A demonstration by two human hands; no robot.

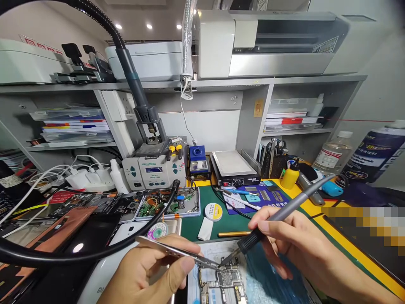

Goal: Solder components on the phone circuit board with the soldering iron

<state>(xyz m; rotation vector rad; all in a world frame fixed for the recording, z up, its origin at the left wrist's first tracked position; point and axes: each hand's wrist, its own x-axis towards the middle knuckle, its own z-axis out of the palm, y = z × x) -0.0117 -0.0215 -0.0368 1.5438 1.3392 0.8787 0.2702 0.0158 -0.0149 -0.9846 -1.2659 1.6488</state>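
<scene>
My left hand (152, 274) is closed on a pair of metal tweezers (177, 250), whose tips meet the upper part of a phone circuit board (229, 278). In my right hand (287, 236) is a soldering iron (253, 240) with a black grip and a grey cable end, held like a pen. Its tip comes down beside the tweezer tips on the board; whether it touches is too small to tell. The board lies flat on a pale work pad (193, 287), with bluish clear plastic (268, 274) to its right.
A hot-air station (155, 171) stands at the back left, its black hose (104, 255) looping across the left foreground. Behind my hands are a round tin (213, 212), a brass-coloured rod (234, 234), and a hot plate (236, 169). Opened phones (169, 202) lie to the left.
</scene>
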